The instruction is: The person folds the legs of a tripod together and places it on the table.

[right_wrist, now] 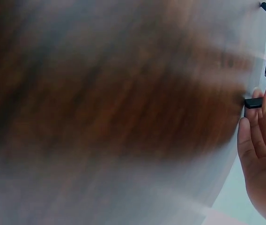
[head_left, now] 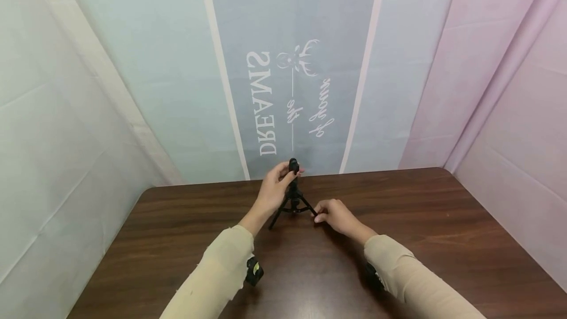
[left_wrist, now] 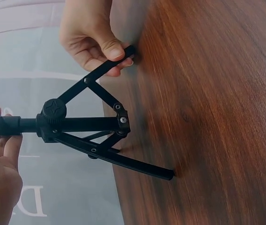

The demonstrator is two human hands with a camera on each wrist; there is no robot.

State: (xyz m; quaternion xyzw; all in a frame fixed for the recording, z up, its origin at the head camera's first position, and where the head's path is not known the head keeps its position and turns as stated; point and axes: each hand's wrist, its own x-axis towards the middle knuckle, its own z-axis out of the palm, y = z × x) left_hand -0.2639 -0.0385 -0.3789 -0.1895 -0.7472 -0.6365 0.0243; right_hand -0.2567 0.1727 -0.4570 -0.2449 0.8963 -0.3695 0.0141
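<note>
A small black tripod [head_left: 293,196] stands upright near the back of the table with its legs spread. My left hand [head_left: 272,188] holds it by the top, fingers curled round the upper post below the knob, as the left wrist view [left_wrist: 4,125] also has it. Low on the right side, my right hand [head_left: 335,216] pinches the end of one leg [left_wrist: 102,70] between thumb and fingers. In the right wrist view, the black leg tip [right_wrist: 253,103] pokes out past the right thumb. Another leg [left_wrist: 142,168] reaches down to the tabletop.
The dark wood-grain table [head_left: 199,260] has its back edge just behind the tripod. A printed fabric backdrop [head_left: 292,23] with mirrored lettering hangs behind it, and pale cloth walls [head_left: 53,137] rise at both sides.
</note>
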